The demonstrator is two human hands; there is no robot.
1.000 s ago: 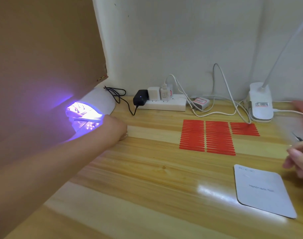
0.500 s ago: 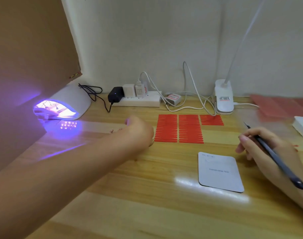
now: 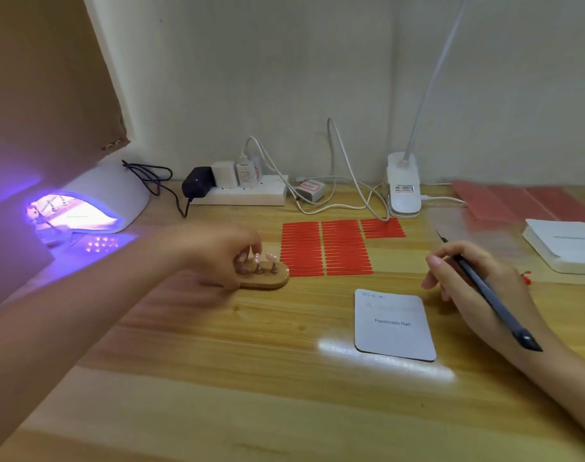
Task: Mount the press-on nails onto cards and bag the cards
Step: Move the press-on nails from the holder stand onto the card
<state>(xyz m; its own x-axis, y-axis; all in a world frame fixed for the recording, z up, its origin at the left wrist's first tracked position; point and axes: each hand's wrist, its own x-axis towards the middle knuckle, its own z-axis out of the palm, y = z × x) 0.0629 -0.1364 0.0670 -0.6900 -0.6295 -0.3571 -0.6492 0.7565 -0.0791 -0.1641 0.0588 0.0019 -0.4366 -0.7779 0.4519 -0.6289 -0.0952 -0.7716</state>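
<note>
My left hand [image 3: 217, 258] grips a small wooden stand [image 3: 271, 280] that rests on the desk, with pink press-on nails [image 3: 271, 256] on short pegs along its top. A white card [image 3: 393, 325] printed "Handmade Nail" lies flat to the right of the stand. My right hand [image 3: 467, 278] holds dark tweezers [image 3: 491, 291] just right of the card, tips pointing up and away. Red adhesive strips [image 3: 327, 248] lie in rows behind the stand and the card.
A lit UV nail lamp [image 3: 94, 208] glows at the far left under a brown board. A power strip [image 3: 247, 191], cables and a clip lamp base [image 3: 402, 191] line the back wall. Red sheets [image 3: 524, 201] and a white box [image 3: 564, 245] sit at the right.
My left hand came from the UV lamp rightwards with the wooden stand and now has it down on the desk beside the red strips. My right hand with the tweezers came into view.
</note>
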